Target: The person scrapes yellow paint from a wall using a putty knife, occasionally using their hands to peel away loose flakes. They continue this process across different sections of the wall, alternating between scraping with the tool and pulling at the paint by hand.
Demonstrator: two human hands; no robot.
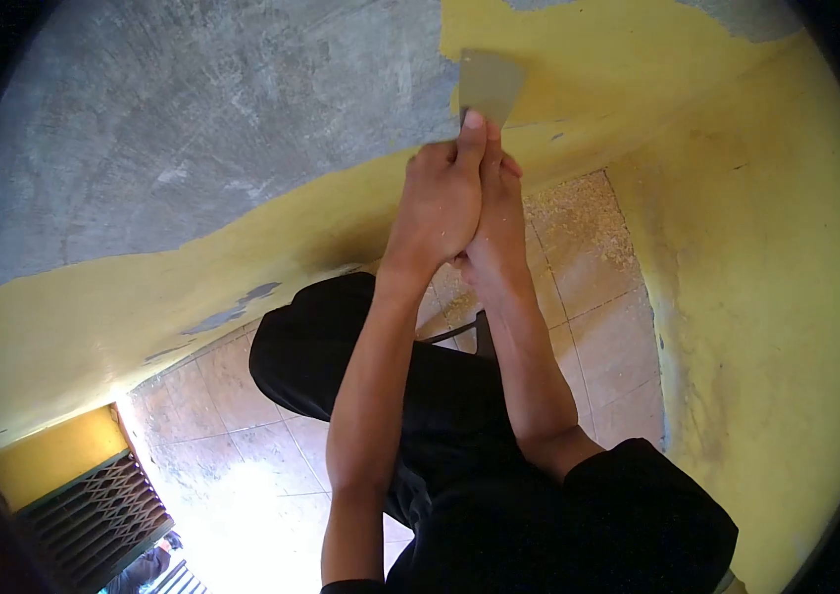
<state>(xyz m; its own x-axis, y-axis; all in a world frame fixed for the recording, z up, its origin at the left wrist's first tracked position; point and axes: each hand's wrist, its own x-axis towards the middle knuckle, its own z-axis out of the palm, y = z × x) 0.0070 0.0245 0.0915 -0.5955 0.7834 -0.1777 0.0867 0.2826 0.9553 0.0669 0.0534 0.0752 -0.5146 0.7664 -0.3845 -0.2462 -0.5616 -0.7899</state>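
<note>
The wall [192, 129] shows grey toward 10 o'clock, yellow toward 1. The left hand [440, 203] and right hand [501, 223] form 1 grip, clasped around the scraper [492, 84], its handle hidden. Its blade projects toward 12 o'clock from the grip, long axis leaning slightly to 1, beside the grey edge; the left thumb is nearer.

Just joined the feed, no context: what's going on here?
A person grips a scraper with both hands, left hand and right hand clasped together around its handle, which they hide. The blade is up at the wall, by the ragged edge between a large grey area and yellow paint; whether it touches can't be told. Yellow remains above, below and to the right of the blade. Crumbs lie on the floor in the corner.
</note>
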